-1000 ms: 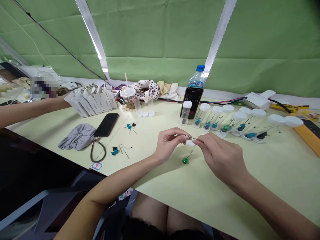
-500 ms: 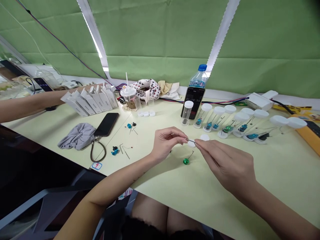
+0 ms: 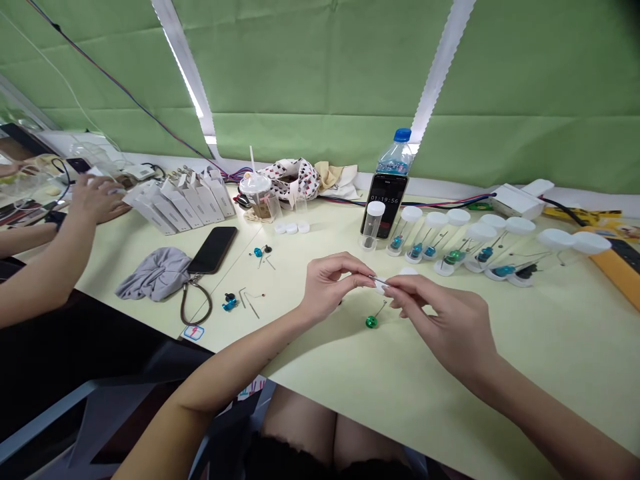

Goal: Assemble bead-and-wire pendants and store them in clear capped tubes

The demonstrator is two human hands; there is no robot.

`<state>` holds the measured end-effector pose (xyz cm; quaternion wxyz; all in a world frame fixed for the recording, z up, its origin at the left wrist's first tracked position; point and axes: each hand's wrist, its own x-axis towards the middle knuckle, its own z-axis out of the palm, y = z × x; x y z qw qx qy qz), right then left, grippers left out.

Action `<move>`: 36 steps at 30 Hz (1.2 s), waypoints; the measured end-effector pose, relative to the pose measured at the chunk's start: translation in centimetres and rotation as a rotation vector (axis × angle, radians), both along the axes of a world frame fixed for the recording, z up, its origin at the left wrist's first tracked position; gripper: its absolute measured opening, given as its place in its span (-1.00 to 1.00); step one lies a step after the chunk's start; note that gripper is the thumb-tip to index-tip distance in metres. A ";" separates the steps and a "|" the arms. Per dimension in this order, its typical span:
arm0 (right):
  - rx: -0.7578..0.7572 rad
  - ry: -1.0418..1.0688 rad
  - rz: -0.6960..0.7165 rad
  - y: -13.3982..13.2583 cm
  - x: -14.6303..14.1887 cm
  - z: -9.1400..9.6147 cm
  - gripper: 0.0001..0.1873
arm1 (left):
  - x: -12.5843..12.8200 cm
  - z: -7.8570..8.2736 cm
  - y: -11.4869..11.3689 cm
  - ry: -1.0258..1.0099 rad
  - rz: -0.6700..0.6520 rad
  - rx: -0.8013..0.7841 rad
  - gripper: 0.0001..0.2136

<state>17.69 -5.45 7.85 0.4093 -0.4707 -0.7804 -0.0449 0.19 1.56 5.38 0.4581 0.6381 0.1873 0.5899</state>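
Note:
Between the fingertips of both hands is a thin dark metal rod, too small to make out fully. My left hand pinches its left end. My right hand is closed with thumb and fingertips at the other end. Below them on the table lies a small green metallic piece with a thin wire stem. White round caps lie just behind my fingers, partly hidden. Beyond stands an upright clear tube with a white cap, in front of a phone showing a timer.
Several capped tubes holding blue and green pieces stand at right. Small blue and black parts with hex keys lie left, near a grey scrunchie and dark phone. White boxes stand by a co-worker's hands.
My right hand's fingers have shifted their hold on the rod, turning slightly. My left hand stays nearly still. The co-worker's arm has drawn back left from behind the white boxes.

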 end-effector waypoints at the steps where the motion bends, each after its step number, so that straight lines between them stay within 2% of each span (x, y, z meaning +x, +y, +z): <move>1: -0.102 0.093 0.016 0.1 0.0 0.0 -0.95 | 0.0 0.0 0.0 0.009 -0.007 -0.004 -0.94; 4: -0.351 0.348 0.075 0.2 -0.1 0.2 -0.92 | -0.2 -0.1 0.2 0.057 -0.075 -0.075 -0.88; 7: -0.447 0.539 0.114 0.4 0.1 0.8 -0.89 | -0.4 0.1 0.5 0.164 -0.145 -0.136 -0.81; 10: -0.427 0.634 0.090 0.6 0.6 1.5 -0.89 | -0.6 0.5 1.0 0.392 -0.193 -0.051 -0.84; 12: -0.385 0.667 0.045 0.7 0.9 1.9 -0.90 | -0.7 0.7 1.3 0.567 -0.271 0.020 -0.83; 15: -0.330 0.688 0.006 0.6 1.2 2.4 -0.92 | -0.5 0.8 1.4 0.809 -0.377 0.049 -0.72; 17: -0.301 0.689 -0.006 0.5 1.3 2.7 -0.93 | -0.4 0.5 1.4 0.968 -0.390 0.074 -0.67; 21: -0.267 0.689 -0.011 0.2 1.5 3.0 -0.93 | -0.1 -0.8 1.3 1.166 -0.368 0.148 -0.75; 28: -0.280 0.673 0.019 0.3 1.6 2.8 -0.95 | 0.6 -2.9 0.9 1.186 -0.354 0.157 -0.80; 31: -0.284 0.657 0.014 0.3 1.6 2.7 -0.95 | 0.8 -2.6 0.6 1.116 -0.356 0.073 -0.88; 36: -0.282 0.660 0.015 0.0 1.6 2.6 -0.95 | 0.5 -1.0 0.0 0.878 -0.300 -0.147 -0.88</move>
